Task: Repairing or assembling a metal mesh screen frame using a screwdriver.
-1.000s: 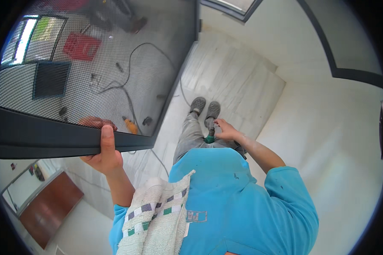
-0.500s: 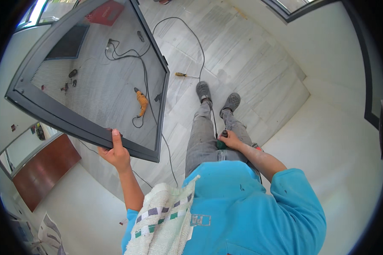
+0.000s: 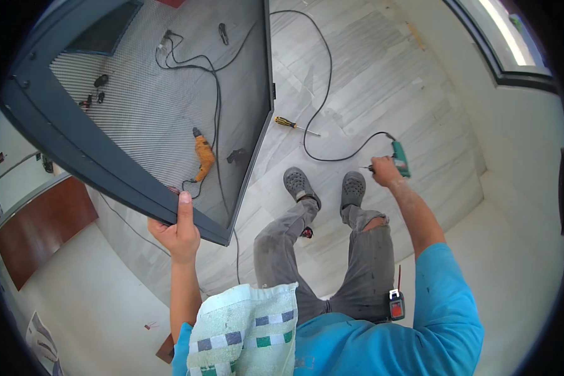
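Note:
A large dark grey frame with see-through mesh (image 3: 122,178) tilts across the left of the view. My left hand (image 3: 178,229) is closed on its lower edge, the thumb on the near side and the other fingers hidden behind. Out to the right, past my shoes, my right hand (image 3: 387,170) grips a green corded drill (image 3: 401,158) with a thin bit pointing left. A black cord (image 3: 329,81) runs from the drill's far end. On the floor by the frame's right edge lies a screwdriver (image 3: 286,121) with a yellow and black handle.
Through the mesh show an orange drill (image 3: 203,160), looped cables (image 3: 216,94) and small dark parts on the tiled floor. A brown panel (image 3: 41,229) is at the left. A white wall (image 3: 448,316) runs along the right, with a dark-framed window (image 3: 507,37) at top right.
My right hand has swung the green drill from my lap out to the far right, pulling its cord along. The frame has shifted slightly left in view, still in my left hand. My legs are bent wider.

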Tool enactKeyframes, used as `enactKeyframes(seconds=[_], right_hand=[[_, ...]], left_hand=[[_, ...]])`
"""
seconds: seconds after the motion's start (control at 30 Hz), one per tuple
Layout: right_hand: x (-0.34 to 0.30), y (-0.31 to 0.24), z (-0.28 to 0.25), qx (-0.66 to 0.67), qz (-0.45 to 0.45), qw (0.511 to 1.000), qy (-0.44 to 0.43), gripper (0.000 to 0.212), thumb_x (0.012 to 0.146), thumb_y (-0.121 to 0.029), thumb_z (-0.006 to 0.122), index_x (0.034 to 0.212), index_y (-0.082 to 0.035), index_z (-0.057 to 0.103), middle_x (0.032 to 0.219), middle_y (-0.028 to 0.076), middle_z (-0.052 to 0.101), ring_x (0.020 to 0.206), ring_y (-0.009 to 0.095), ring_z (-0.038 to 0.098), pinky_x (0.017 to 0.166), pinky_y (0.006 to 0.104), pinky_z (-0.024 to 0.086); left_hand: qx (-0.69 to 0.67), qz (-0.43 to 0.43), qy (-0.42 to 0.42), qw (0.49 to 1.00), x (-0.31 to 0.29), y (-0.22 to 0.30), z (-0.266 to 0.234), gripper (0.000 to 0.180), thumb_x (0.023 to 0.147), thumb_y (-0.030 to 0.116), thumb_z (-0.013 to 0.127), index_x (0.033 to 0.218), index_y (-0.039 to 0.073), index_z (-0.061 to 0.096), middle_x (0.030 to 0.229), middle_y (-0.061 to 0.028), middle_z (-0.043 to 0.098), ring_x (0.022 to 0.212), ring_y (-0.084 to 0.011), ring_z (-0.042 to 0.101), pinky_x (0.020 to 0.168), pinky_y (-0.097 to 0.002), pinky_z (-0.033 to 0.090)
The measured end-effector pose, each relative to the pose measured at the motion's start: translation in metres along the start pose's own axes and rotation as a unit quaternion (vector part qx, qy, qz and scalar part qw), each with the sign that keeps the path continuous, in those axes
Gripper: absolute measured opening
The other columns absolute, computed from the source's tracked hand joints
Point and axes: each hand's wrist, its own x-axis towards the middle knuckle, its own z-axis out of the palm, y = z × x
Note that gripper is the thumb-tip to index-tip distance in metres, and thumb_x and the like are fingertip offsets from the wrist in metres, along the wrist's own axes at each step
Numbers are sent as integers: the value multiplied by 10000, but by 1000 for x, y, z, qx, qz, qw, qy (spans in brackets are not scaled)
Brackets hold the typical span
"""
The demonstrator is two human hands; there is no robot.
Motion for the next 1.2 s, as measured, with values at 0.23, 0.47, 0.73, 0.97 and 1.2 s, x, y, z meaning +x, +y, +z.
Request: enactKeyframes(seconds=[0.23, 0.47, 0.73, 0.97, 1.2], right_hand=[[80, 79, 103, -139, 14, 990, -21, 169, 771, -111, 568, 929, -56, 540, 912, 130, 619, 968, 287, 566, 890, 405, 373], [153, 88, 196, -145, -1, 989, 40, 185, 787, -175, 544, 920, -48, 531, 934, 123, 613, 963, 300, 550, 842, 438, 382], [253, 169, 177, -68, -223, 948, -214, 420, 782, -352, 572, 1076, -52, 597, 1136, 153, 612, 1055, 352, 555, 883, 438, 431], [393, -67, 108, -69, -213, 970, -94, 344, 729, -296, 601, 920, -12, 635, 970, 192, 639, 927, 369, 599, 812, 432, 480], [371, -173, 180, -143, -125, 980, 59, 379, 799, -201, 562, 1127, -20, 504, 1108, 140, 599, 1042, 280, 587, 866, 396, 481]], left_hand=[[-12, 50, 0, 999, 4, -135, 31, 174, 821, -33, 614, 698, 38, 514, 656, 15, 498, 574, -51, 405, 533, -194, 303], [-43, 101, 69, 992, -25, -262, 32, 150, 811, -23, 613, 697, 20, 525, 686, -11, 523, 594, -75, 435, 556, -203, 325], [-29, 172, 71, 982, -57, -335, 32, 102, 800, 2, 640, 736, -5, 560, 730, -68, 569, 649, -146, 513, 623, -242, 404], [-17, 134, 97, 986, -98, -350, 14, 119, 790, 7, 666, 741, -8, 559, 729, -76, 568, 655, -170, 526, 610, -272, 418], [70, -73, 80, 992, -183, -367, -4, 146, 766, 48, 734, 791, -23, 609, 797, -96, 628, 725, -189, 593, 669, -287, 464]])
